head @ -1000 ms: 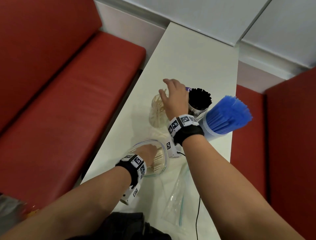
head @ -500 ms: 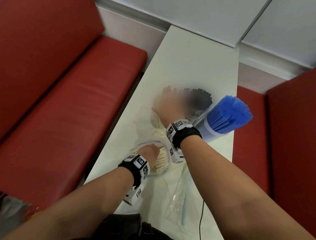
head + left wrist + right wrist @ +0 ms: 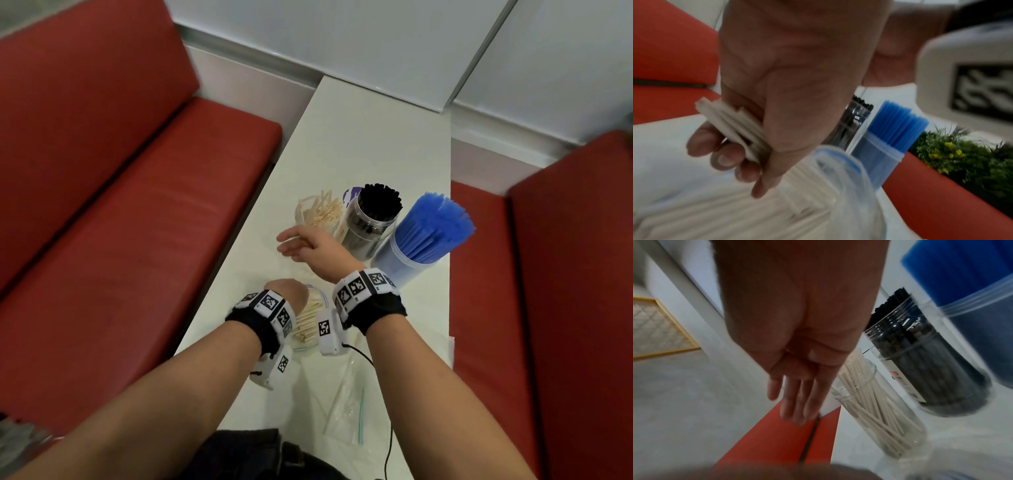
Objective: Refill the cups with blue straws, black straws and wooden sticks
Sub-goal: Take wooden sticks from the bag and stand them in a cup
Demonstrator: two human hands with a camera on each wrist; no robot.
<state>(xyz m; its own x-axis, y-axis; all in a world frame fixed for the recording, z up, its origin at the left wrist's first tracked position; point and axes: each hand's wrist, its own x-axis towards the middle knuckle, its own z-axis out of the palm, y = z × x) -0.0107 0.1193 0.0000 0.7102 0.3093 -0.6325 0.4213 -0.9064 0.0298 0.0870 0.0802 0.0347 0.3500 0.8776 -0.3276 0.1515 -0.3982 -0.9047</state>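
Three cups stand in a row on the white table [image 3: 370, 144]: a clear cup of wooden sticks [image 3: 318, 214] [image 3: 877, 410], a clear cup of black straws [image 3: 371, 219] [image 3: 927, 366], and a cup of blue straws [image 3: 424, 236] [image 3: 890, 129]. My left hand [image 3: 286, 291] [image 3: 731, 151] grips a small bundle of wooden sticks [image 3: 729, 123] over an open plastic bag of sticks [image 3: 308, 322] [image 3: 838, 175]. My right hand [image 3: 301, 245] [image 3: 795, 395] hovers in front of the stick cup, fingers straight and empty.
Red bench seats [image 3: 137, 212] flank the narrow table on the left and right [image 3: 548, 308]. An empty zip bag [image 3: 346, 407] and a black cable [image 3: 388, 442] lie on the table near me. A white wall closes the far end.
My right hand has drawn back from above the stick cup toward me and opened flat. My left hand stays at the bag, holding sticks. The camera view has shifted.
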